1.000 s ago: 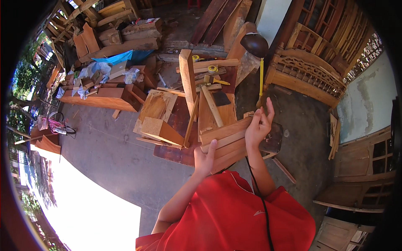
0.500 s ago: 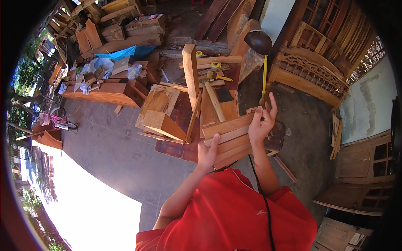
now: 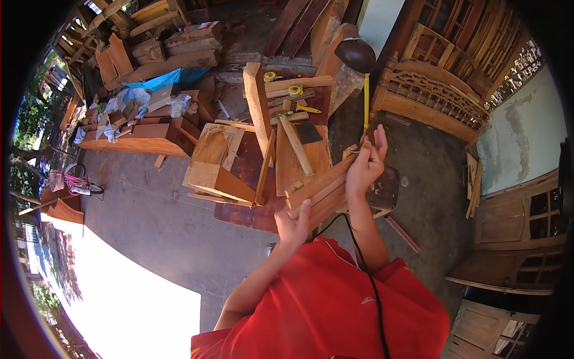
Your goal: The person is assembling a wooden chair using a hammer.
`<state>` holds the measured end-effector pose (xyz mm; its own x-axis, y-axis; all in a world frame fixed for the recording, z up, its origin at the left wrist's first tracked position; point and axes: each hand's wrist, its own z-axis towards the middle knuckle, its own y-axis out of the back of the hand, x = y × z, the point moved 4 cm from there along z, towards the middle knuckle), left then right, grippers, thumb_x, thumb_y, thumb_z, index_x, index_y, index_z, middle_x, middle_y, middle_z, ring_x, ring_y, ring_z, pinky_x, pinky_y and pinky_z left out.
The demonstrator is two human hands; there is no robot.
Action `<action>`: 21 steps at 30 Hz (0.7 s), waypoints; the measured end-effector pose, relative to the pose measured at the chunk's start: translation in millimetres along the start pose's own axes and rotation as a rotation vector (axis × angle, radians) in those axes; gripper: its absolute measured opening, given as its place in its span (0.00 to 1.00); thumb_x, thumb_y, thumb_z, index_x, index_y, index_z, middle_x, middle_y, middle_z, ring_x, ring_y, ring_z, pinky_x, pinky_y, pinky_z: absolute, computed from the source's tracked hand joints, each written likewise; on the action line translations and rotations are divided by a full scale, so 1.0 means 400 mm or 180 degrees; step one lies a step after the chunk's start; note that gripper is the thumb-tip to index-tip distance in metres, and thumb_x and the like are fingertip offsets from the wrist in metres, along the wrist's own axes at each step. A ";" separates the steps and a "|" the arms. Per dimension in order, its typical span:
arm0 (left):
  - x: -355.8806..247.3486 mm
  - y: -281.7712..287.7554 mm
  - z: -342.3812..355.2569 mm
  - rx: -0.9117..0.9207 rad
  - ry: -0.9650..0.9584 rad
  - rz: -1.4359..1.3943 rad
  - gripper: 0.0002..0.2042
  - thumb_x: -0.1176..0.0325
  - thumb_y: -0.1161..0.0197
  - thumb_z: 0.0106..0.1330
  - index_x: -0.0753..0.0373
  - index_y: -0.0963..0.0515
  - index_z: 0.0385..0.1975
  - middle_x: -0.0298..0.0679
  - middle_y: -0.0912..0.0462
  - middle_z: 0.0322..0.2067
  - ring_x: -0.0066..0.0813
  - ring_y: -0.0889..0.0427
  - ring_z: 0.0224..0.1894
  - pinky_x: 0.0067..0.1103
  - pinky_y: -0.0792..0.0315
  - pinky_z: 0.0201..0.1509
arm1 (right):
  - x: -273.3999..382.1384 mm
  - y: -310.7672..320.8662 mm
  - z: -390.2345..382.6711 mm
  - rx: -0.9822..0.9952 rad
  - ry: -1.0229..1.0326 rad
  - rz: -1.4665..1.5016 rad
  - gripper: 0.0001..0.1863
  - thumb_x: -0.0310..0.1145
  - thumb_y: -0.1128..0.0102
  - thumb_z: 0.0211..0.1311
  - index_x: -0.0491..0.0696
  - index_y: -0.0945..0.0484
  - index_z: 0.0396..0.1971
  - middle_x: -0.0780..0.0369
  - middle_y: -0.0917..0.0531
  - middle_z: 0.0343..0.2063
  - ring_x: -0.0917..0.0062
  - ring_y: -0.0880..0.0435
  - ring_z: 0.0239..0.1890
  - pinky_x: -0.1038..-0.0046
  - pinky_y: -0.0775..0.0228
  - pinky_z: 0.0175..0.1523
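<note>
Head view, items in and near the hands.

Wooden slats (image 3: 321, 189): several narrow lengths, bundled side by side, centre of the frame, held slanting from lower left to upper right, in front of the red shirt (image 3: 323, 299). Left ends uneven, the top slat standing a little apart from those below.

Left hand (image 3: 292, 228): grasping the bundle at its left end, thumb laid over the top, other fingers mostly hidden beneath.

Right hand (image 3: 365, 170): against the bundle's right end, palm turned up, some fingers raised clear of the wood; whether it grips or merely props cannot be told.

Worktable (image 3: 236, 210): dark red, just beyond the slats, bearing an upright post (image 3: 257, 107), a wooden block (image 3: 220, 183), a wooden-handled tool (image 3: 296, 146) and, toward the upper part of the frame, a yellow tape measure (image 3: 295, 91).

Cable (image 3: 357, 244): black, looping just below the bundle and down over the shirt.

Handling notes, by judgement: support at both ends suits loose lengths; a firmer right-hand wrap would guard against fanning. Squaring the uneven ends would likely make the slats easier to compare. The bundle is best carried clear of the cable and the post.
</note>
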<state>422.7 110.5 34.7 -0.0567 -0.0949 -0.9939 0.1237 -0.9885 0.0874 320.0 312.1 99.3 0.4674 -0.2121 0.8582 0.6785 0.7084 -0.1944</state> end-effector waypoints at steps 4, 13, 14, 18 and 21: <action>0.009 0.036 0.028 -0.0467 0.0327 -0.0535 0.21 0.57 0.38 0.78 0.75 0.17 0.42 0.43 0.10 0.35 0.25 0.14 0.39 0.26 0.20 0.44 | 0.032 -0.018 -0.027 0.0954 0.1097 -0.0807 0.17 0.22 0.49 0.74 0.32 0.23 0.22 0.52 0.29 0.71 0.65 0.27 0.71 0.60 0.30 0.72; -0.017 0.040 0.087 -0.0197 0.0575 -0.0327 0.21 0.56 0.35 0.76 0.76 0.17 0.43 0.43 0.10 0.36 0.25 0.14 0.37 0.25 0.20 0.42 | -0.021 -0.023 -0.016 0.0873 0.0782 -0.0863 0.15 0.24 0.46 0.75 0.32 0.19 0.27 0.54 0.30 0.72 0.66 0.28 0.71 0.64 0.29 0.70; -0.016 0.046 0.090 -0.0094 0.0913 -0.0359 0.21 0.56 0.35 0.76 0.75 0.17 0.42 0.42 0.11 0.35 0.25 0.14 0.36 0.25 0.20 0.42 | -0.026 -0.032 -0.002 0.0791 0.0818 -0.0759 0.15 0.24 0.45 0.74 0.32 0.21 0.26 0.55 0.27 0.70 0.69 0.26 0.69 0.67 0.28 0.67; 0.025 0.006 0.030 -0.0167 0.0462 -0.0140 0.21 0.56 0.35 0.76 0.75 0.17 0.39 0.39 0.11 0.30 0.21 0.15 0.35 0.24 0.21 0.41 | -0.091 -0.022 0.018 0.0879 -0.0677 -0.0380 0.16 0.26 0.43 0.75 0.33 0.22 0.25 0.59 0.19 0.63 0.79 0.21 0.58 0.75 0.29 0.59; 0.039 0.000 0.017 -0.0400 0.0266 -0.0339 0.18 0.58 0.34 0.76 0.73 0.16 0.39 0.40 0.10 0.30 0.22 0.15 0.34 0.25 0.21 0.40 | -0.063 -0.013 0.011 0.1105 -0.0338 -0.0560 0.18 0.28 0.40 0.74 0.35 0.25 0.22 0.59 0.17 0.60 0.79 0.19 0.56 0.75 0.27 0.54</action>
<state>415.1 108.4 19.6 0.0058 0.0249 -0.9997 0.2446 -0.9694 -0.0227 302.1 316.6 80.6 0.2875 -0.2926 0.9120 0.5026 0.8567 0.1164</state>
